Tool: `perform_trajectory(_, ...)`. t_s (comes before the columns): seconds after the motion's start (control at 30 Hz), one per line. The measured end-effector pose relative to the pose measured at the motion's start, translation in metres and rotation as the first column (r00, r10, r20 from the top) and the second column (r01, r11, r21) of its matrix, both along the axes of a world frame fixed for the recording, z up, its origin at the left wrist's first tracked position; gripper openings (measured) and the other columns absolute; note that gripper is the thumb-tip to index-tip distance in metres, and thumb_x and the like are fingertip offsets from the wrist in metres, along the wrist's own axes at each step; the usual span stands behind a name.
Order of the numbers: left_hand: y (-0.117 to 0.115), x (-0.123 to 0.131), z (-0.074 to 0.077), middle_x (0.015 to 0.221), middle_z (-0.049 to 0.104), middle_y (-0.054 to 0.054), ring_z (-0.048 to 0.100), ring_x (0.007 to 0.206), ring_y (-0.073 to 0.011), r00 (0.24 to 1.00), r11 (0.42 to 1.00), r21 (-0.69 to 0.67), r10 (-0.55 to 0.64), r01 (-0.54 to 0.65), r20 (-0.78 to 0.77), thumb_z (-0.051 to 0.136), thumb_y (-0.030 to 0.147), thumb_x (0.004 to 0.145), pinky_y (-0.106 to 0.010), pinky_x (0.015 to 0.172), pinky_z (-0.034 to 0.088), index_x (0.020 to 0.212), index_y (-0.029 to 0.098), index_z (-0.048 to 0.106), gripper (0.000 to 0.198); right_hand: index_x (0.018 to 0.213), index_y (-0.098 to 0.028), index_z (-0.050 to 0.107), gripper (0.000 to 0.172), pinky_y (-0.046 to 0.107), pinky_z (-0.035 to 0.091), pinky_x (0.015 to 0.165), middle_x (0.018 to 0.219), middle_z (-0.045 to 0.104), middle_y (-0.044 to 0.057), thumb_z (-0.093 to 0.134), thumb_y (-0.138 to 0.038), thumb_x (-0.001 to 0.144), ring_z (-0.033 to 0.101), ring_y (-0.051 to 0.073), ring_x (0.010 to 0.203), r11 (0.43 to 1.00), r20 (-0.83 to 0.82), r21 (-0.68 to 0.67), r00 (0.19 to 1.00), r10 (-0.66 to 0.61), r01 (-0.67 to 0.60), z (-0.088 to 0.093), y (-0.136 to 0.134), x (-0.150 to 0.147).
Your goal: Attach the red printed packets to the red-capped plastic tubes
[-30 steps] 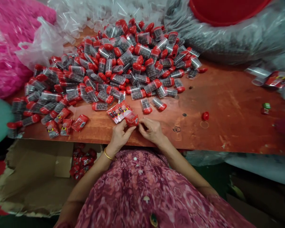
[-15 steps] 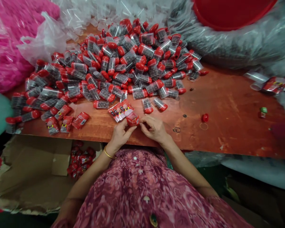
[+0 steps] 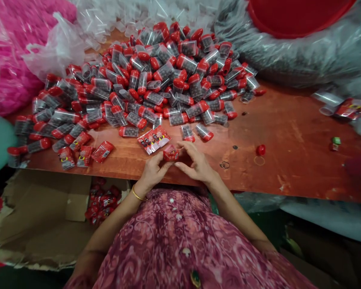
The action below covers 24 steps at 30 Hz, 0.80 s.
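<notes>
My left hand is closed on a small red printed card wrapper, pinching its left end between thumb and fingers. At the wrapper's right end is my right hand, its thumb and fingers spread apart with the fingertips near the wrapper's edges. Whether they touch it I cannot tell. Just beyond the wrapper lies a flat stack of red printed cards. Behind that rises a big heap of clear tubes with red caps, with dark beads inside. Several red wrapped packs lie to the left.
Below the table's left edge stands an open cardboard box holding red packs. A red cap and a small green-and-white item lie on the right. Plastic bags and a red basin are at the back; pink bags stand left.
My right hand has gone from a pinch at the wrapper's right edge to thumb and fingers spread apart. The wrapper has turned slightly and moved a little right in my left hand.
</notes>
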State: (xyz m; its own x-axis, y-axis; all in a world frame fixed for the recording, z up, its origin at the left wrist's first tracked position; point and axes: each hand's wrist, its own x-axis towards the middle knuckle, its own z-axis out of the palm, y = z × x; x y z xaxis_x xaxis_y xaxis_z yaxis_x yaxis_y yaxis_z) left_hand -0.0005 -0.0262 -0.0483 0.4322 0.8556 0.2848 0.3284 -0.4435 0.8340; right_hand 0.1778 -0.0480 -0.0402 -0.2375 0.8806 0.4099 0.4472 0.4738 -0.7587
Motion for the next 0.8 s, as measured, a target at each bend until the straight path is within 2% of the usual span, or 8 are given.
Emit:
perform_trajectory(0.07, 0.001, 0.0, 0.0, 0.084, 0.072, -0.007, 0.067, 0.073, -0.0163, 1.0, 0.999, 0.049, -0.002, 0.003, -0.019, 0.054, 0.032, 0.085, -0.027, 0.07, 0.053, 0.093, 0.013, 0.064, 0.023, 0.119, -0.023, 0.052, 0.034, 0.034, 0.051, 0.079, 0.107, 0.06, 0.009, 0.055, -0.031, 0.086, 0.059, 0.019, 0.092, 0.998, 0.03, 0.023, 0.998, 0.062, -0.063, 0.001, 0.003, 0.002)
perform_trajectory(0.13, 0.001, -0.001, 0.0, 0.084, 0.071, -0.007, 0.067, 0.074, -0.0166, 0.999, 0.996, 0.085, -0.003, 0.007, -0.047, 0.052, 0.033, 0.086, -0.031, 0.076, 0.054, 0.093, 0.014, 0.065, 0.024, 0.111, -0.024, 0.059, 0.025, 0.033, 0.051, 0.078, 0.098, 0.063, 0.007, 0.051, -0.03, 0.088, 0.06, 0.018, 0.09, 0.997, 0.038, 0.059, 0.998, 0.055, -0.057, -0.003, 0.006, 0.002)
perform_trajectory(0.23, 0.0, -0.001, -0.002, 0.094, 0.071, -0.008, 0.066, 0.089, -0.0195, 0.995, 0.995, 0.1, 0.015, -0.004, -0.103, 0.051, 0.033, 0.087, -0.039, 0.09, 0.05, 0.098, 0.016, 0.065, 0.025, 0.102, -0.023, 0.064, 0.02, 0.032, 0.051, 0.073, 0.09, 0.065, 0.007, 0.051, -0.031, 0.089, 0.061, 0.017, 0.082, 0.994, 0.036, 0.101, 0.999, 0.03, -0.033, -0.011, 0.009, 0.002)
perform_trajectory(0.3, -0.001, -0.001, -0.005, 0.101, 0.069, -0.009, 0.065, 0.096, -0.0203, 0.99, 0.997, 0.081, 0.029, -0.018, -0.139, 0.052, 0.032, 0.086, -0.04, 0.092, 0.049, 0.102, 0.017, 0.064, 0.025, 0.097, -0.023, 0.066, 0.02, 0.031, 0.051, 0.071, 0.089, 0.066, 0.006, 0.051, -0.033, 0.089, 0.061, 0.017, 0.079, 0.993, 0.052, 0.115, 0.998, 0.023, -0.029, -0.014, 0.01, 0.002)
perform_trajectory(0.5, -0.004, 0.002, -0.011, 0.108, 0.066, -0.011, 0.061, 0.105, -0.0213, 0.986, 0.995, 0.095, 0.035, -0.02, -0.162, 0.052, 0.025, 0.086, -0.041, 0.094, 0.048, 0.112, 0.015, 0.058, 0.028, 0.094, -0.022, 0.067, 0.019, 0.029, 0.049, 0.068, 0.08, 0.065, 0.004, 0.055, -0.035, 0.087, 0.059, 0.015, 0.073, 1.0, 0.094, 0.02, 0.995, 0.014, -0.016, -0.008, 0.007, 0.003)
perform_trajectory(0.63, -0.004, 0.003, -0.014, 0.109, 0.067, -0.011, 0.06, 0.106, -0.0219, 0.983, 0.988, 0.154, 0.011, 0.018, -0.183, 0.047, 0.018, 0.087, -0.045, 0.099, 0.044, 0.112, 0.015, 0.057, 0.028, 0.104, -0.022, 0.064, 0.033, 0.032, 0.05, 0.075, 0.093, 0.062, 0.005, 0.062, -0.044, 0.079, 0.058, 0.018, 0.086, 1.0, 0.03, -0.025, 1.0, 0.006, -0.005, -0.005, 0.006, 0.0)
perform_trajectory(0.8, -0.004, 0.003, -0.014, 0.116, 0.064, -0.013, 0.057, 0.113, -0.0228, 0.985, 0.99, 0.136, -0.006, 0.03, -0.173, 0.045, 0.016, 0.086, -0.046, 0.102, 0.041, 0.12, 0.014, 0.053, 0.034, 0.084, -0.023, 0.068, 0.024, 0.032, 0.047, 0.071, 0.082, 0.062, 0.002, 0.06, -0.045, 0.081, 0.057, 0.017, 0.079, 1.0, -0.017, -0.026, 1.0, 0.016, -0.016, -0.008, 0.015, -0.004)
